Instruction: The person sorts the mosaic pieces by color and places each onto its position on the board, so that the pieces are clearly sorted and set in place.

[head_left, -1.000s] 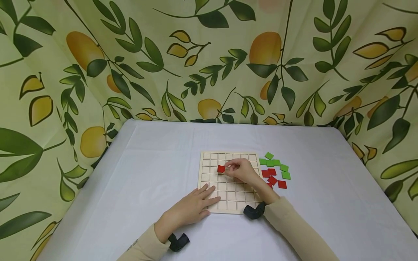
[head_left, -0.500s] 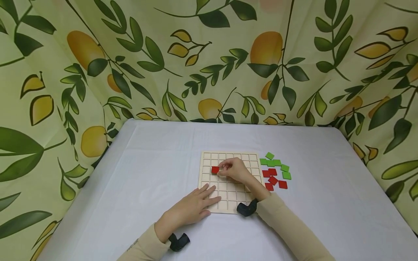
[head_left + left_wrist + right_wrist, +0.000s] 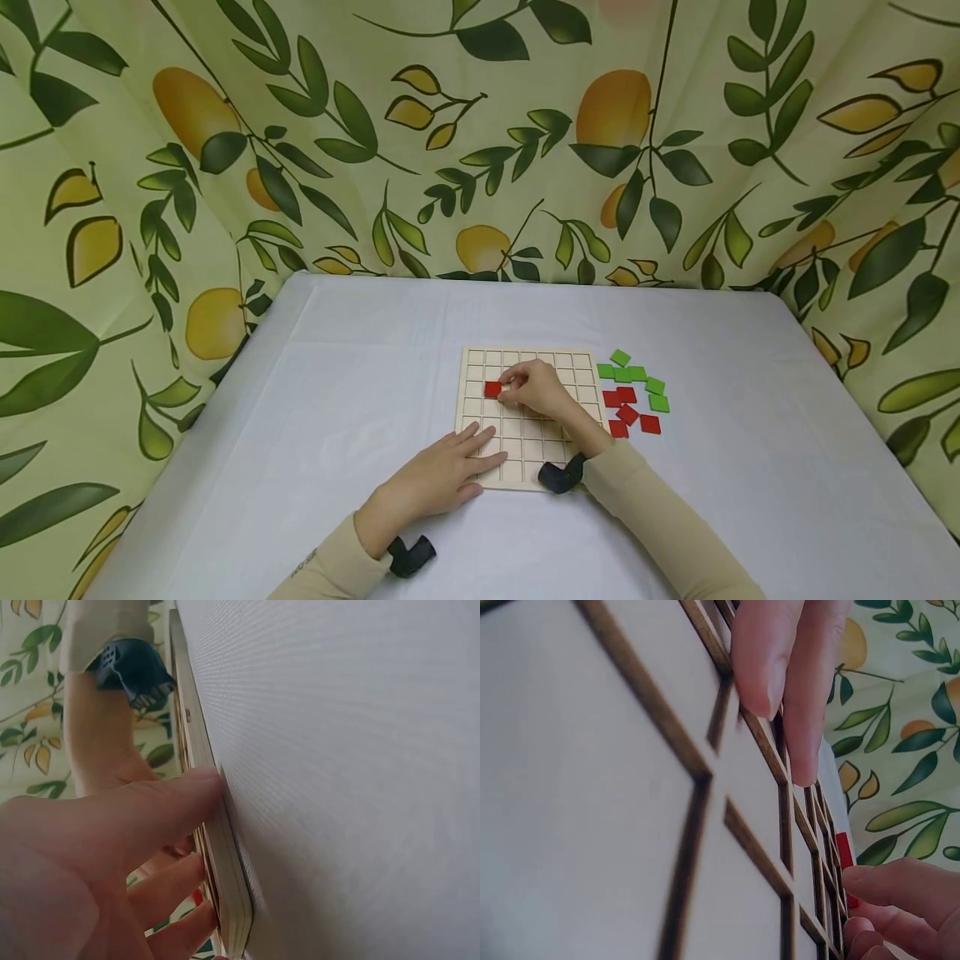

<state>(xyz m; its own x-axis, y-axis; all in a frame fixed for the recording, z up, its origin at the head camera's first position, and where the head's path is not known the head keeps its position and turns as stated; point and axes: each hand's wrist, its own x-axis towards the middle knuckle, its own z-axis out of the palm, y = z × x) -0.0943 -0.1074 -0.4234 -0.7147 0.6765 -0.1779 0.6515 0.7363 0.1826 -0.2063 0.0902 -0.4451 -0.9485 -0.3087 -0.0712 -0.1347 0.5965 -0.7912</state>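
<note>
A small square red tile lies over the upper left cells of a pale wooden grid board. Thumb and fingertips of my right hand pinch its right edge. In the right wrist view, a fingertip of the right hand covers the middle of the red tile. My left hand rests with spread fingers on the board's lower left corner. The left wrist view shows the left thumb against the board's side edge.
Several green tiles and several loose red tiles lie beside the board's right edge. A white cloth covers the table. Behind it hangs a leaf-and-fruit patterned curtain. Black straps sit on both wrists.
The right hand has carried the red tile a little left across the board and lowered it onto the grid, where both have almost stopped. The left hand has stayed in place.
</note>
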